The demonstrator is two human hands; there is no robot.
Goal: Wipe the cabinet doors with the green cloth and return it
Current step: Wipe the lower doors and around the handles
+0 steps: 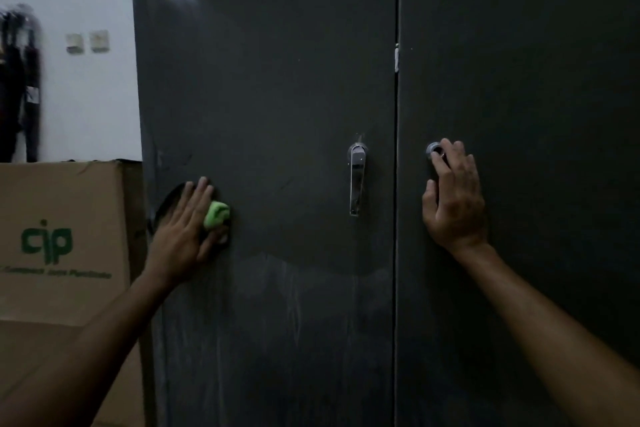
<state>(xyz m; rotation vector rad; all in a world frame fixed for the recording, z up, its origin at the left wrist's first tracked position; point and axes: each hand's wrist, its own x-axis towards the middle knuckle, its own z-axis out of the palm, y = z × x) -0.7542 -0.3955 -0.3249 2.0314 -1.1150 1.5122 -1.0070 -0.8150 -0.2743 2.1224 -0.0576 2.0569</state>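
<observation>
A person's left hand presses a bunched green cloth flat against the left door of a dark metal cabinet, fingers straight, the cloth showing between finger and thumb. The right hand rests open on the right door, fingertips at a round lock. A chrome handle hangs between them; a cardboard box stands at left

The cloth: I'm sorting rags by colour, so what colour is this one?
Bright green cloth, seen in the head view under the left hand.
</observation>
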